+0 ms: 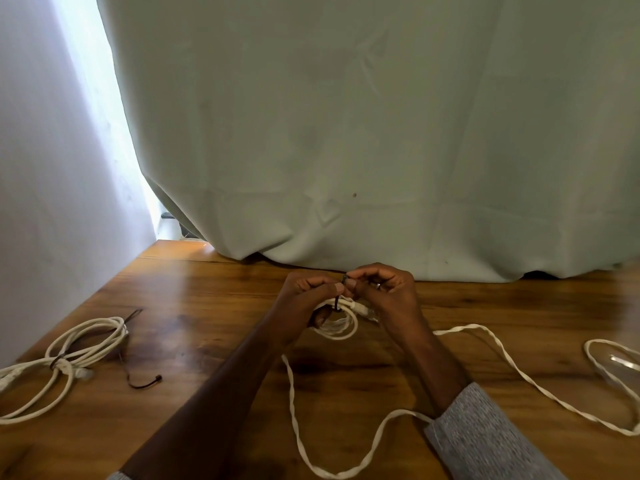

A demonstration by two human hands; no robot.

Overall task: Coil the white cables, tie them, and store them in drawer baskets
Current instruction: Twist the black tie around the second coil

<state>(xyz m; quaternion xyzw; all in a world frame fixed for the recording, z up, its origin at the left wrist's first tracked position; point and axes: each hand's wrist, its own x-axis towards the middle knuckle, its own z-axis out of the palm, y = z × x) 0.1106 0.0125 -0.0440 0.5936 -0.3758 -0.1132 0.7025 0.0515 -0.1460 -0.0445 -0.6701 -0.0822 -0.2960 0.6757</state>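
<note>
Both hands meet at the middle of the table (214, 306), just in front of the hanging cloth (346, 133), and they work on the same small thing. The left hand (308, 296) has its fingers curled round a small coil of white cable (341, 323), which hangs directly under the two hands, while its thumb and forefinger pinch a dark tie (341, 294) looped over the top of the coil. The right hand (384, 289) pinches the tie's upper end from the other side, fingertips nearly touching those of the left. The tie stands roughly upright — across the strands, not along them — so cinching it looks like a pull up and away from the coil, with the right hand nearest the free end. A loose white cable (502, 355) trails over the table toward the person and to the right. At far left lies an already tied bundle (69, 351) with a spare dark tie (145, 384) beside it. No drawer baskets are in view.
</note>
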